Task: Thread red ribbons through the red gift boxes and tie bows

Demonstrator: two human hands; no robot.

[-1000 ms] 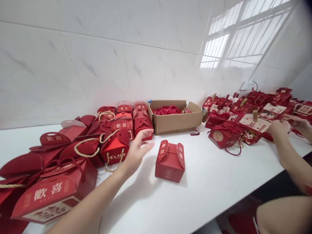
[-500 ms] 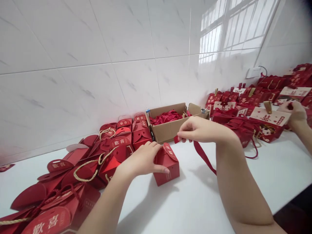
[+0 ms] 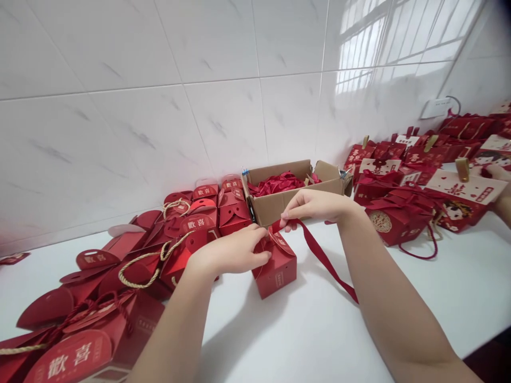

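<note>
At the far left a big red gift box (image 3: 75,357) with gold characters lies on its side at the near edge of the white counter (image 3: 303,335). Behind it a heap of open red gift boxes (image 3: 175,234) runs back to the tiled wall (image 3: 167,90), some of them with tan rope handles (image 3: 138,268).

Just right of the heap, the left hand (image 3: 231,254) rests on a small red gift box (image 3: 279,270), which stands upright on the counter in front of the person. The hand's fingers curl over the near top flap and press it inward.

The right hand (image 3: 315,205) is at the other side of the box top. Its thumb and fingers pinch the end of a red ribbon (image 3: 325,259) right at the rounded flap. The rest of the ribbon trails down to the right, passes under the right forearm and lies on the counter.

Behind both hands an open cardboard box (image 3: 268,208) stands against the wall, with loose red ribbons (image 3: 275,183) inside.

Further right, closed red gift boxes (image 3: 393,218) with cord handles crowd the counter, and among them is a flat box with a cream lid (image 3: 465,186). At the right edge another person's hand (image 3: 501,173) touches these boxes; I cannot tell how its fingers are set. A wall socket (image 3: 435,108) sits above them.
</note>
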